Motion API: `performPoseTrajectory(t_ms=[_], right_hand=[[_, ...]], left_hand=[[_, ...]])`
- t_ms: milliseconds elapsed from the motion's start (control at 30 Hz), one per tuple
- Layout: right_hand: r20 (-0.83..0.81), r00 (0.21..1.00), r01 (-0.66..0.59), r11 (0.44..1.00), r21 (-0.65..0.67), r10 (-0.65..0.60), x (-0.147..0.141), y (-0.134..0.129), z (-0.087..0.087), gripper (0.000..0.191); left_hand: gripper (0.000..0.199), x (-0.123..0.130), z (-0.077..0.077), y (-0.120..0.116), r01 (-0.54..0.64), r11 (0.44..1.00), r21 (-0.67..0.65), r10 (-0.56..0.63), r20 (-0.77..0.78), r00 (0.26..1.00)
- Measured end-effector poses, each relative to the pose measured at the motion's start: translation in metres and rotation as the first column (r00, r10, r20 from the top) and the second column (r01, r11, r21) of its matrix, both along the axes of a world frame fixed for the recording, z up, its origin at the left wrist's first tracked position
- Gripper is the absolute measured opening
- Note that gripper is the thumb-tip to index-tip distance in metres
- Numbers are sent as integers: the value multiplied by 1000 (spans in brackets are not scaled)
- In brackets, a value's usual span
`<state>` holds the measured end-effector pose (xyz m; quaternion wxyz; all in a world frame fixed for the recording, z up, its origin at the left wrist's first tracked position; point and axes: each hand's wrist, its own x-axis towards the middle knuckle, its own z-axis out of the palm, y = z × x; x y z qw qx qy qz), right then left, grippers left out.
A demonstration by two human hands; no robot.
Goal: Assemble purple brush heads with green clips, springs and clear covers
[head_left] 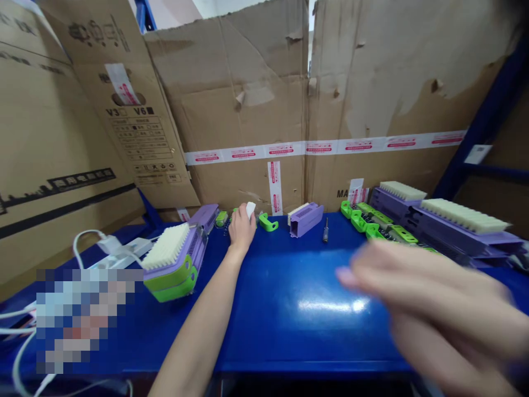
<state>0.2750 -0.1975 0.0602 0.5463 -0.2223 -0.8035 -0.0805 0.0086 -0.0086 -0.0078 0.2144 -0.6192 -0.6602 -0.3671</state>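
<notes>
My left hand reaches to the back of the blue table, fingers closed on a small white piece whose kind I cannot make out. Close beside it lie a green curved clip and a small green part. My right hand is large and smeared by motion at the right front, so its fingers and anything in them cannot be read. Between the hands, toward the back, sit a purple housing with a cream ridged pad and a screwdriver.
Purple housings with cream ridged pads stand at the right behind green parts. Another padded housing with green ends is at the left, near a white power strip with cables. Cardboard walls enclose the blue table.
</notes>
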Motion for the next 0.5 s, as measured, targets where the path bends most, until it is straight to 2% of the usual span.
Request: performPoseTrajectory(t_ms=[100,167,233,300,367,500], right_hand=[[200,966,162,986,23,-164,-12,70,7,39],[323,892,312,948,71,-317,-14,113,-5,41],[396,819,408,907,107,-416,-10,144,-24,42],[419,772,466,874,139,-478,-3,160,-43,41],[458,736,472,863,181,-499,2,167,-55,39],[458,709,507,839,198,-536,6,169,-61,40]], left_hand=[[32,1,-1,0,28,1000,2,-28,15,999],[31,2,-2,0,41,999,3,-41,15,999],[31,3,-2,0,51,999,0,-51,8,999],[31,3,-2,-1,59,998,-4,-59,1,998],[31,4,-1,-1,63,998,-3,-63,-9,998],[31,5,-2,0,58,998,6,-58,-47,997]])
